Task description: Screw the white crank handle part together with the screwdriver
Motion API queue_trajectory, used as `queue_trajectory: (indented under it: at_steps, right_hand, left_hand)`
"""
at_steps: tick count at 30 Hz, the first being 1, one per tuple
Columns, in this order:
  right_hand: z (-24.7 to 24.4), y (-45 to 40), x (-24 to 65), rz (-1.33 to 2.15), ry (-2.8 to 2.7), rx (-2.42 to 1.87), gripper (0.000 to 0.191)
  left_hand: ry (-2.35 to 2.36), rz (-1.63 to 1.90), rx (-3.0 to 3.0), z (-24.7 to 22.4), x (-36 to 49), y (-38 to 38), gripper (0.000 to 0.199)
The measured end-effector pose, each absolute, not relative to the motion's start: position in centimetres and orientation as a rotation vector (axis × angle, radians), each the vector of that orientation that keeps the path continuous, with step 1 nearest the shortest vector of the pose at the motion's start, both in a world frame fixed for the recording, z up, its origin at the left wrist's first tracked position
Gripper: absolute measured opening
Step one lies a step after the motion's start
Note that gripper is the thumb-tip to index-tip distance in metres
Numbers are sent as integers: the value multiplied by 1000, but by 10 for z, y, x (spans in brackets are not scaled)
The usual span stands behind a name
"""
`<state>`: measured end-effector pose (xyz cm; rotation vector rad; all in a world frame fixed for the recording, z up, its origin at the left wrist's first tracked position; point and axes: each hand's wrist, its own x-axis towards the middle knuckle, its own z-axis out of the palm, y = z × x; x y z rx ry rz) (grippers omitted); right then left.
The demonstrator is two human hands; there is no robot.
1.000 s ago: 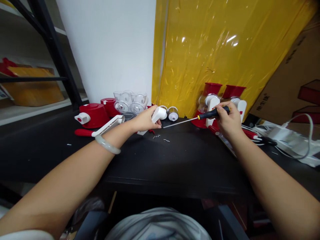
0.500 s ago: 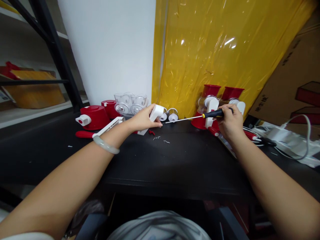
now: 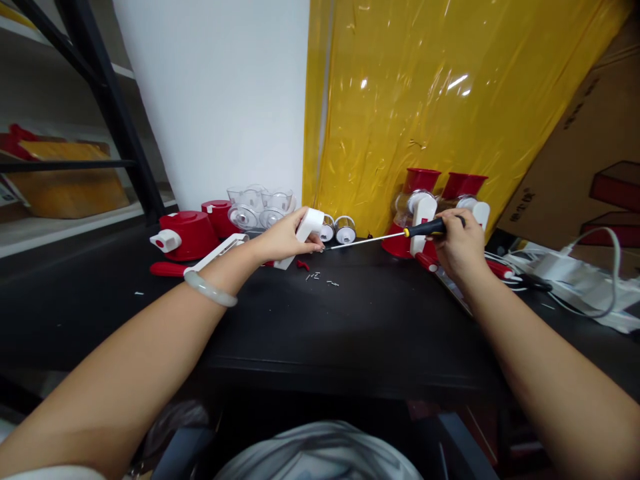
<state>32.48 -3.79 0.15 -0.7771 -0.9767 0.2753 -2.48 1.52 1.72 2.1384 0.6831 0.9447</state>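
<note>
Screwdriver [image 3: 425, 228]: showing a black handle, yellow collar and silver shaft
Held piece [image 3: 311, 224]: showing plain white
Bangle [image 3: 210, 289]: gleaming pale, milky grey
Tabletop [image 3: 330, 333]: showing plain black
Plastic sheeting [image 3: 395, 100]: shining yellow, streaked with white glints
Clothing [image 3: 320, 453]: bearing blurred streaks of white and grey
Carton [image 3: 595, 133]: showing brown, printed in red and black

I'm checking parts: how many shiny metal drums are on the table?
2: one drum just beyond the left hand, partly covered; a second drum immediately to its right. Others may be hidden.
</note>
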Motion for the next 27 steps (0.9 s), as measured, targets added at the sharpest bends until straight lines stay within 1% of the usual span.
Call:
queue_trajectory:
  at_steps: [5,13,19,23,27]
  right_hand:
    - [-3,-39,326,305,-1077,-868,17]
    - [-9,-42,324,208,-1269,-1103,20]
    - [-6,-46,321,141,-1356,-1138,20]
    - [-5,-48,320,109,-1348,-1180,17]
    - [-5,-48,320,189,-1291,-1153,17]
  left_hand:
    - [863,879,2346,18,-29,17,40]
    - [923,568,2529,18,-28,12,30]
    - [931,531,2605,19,-29,11,29]
    - [899,518,2612,18,-29,11,28]
    - [793,510,2496,15,-29,13,33]
